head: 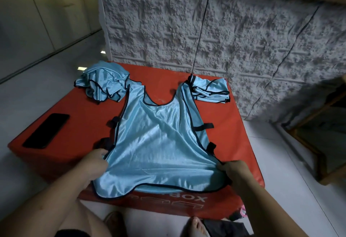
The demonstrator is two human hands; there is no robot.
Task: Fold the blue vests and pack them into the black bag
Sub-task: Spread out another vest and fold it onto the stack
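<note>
A light blue vest (159, 143) with black trim and black side straps lies spread flat on a red box (78, 116), neck opening pointing away from me. My left hand (93, 163) pinches its lower left edge. My right hand (236, 171) pinches its lower right edge. A crumpled heap of blue vests (104, 84) sits at the box's far left corner. A neat folded stack of blue vests (211, 90) lies at the far right corner. A black fabric item (224, 227), possibly the bag, shows at the bottom edge on the floor.
A black phone (46, 130) lies on the left side of the red box. A textured grey wall (224, 30) rises behind the box. Wooden furniture (322, 133) stands to the right. My feet show on the white tiled floor below.
</note>
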